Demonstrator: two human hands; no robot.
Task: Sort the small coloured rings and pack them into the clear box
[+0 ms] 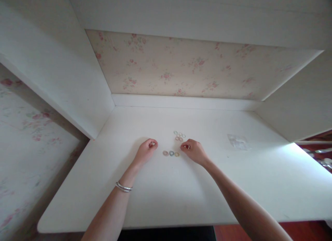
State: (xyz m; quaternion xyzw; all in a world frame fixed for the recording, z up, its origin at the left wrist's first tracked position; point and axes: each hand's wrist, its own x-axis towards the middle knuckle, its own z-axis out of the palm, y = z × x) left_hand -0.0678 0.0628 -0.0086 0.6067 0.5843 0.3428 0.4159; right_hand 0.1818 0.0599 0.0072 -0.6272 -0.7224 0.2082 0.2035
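Three small rings [171,153] are lying in a row on the white table [160,199], between the two hands. The right hand [195,150], at their three o'clock, is pinching something small and red; the left hand [146,150], at nine o'clock, is curling loosely, fingertips together. More rings [179,136] are sitting clustered at twelve o'clock, a clear bag [238,141] further right

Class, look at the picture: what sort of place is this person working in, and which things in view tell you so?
Probably a room in a home: a white desk set in a built-in alcove, floral wallpaper behind it, and small coloured rings between the left hand and right hand.
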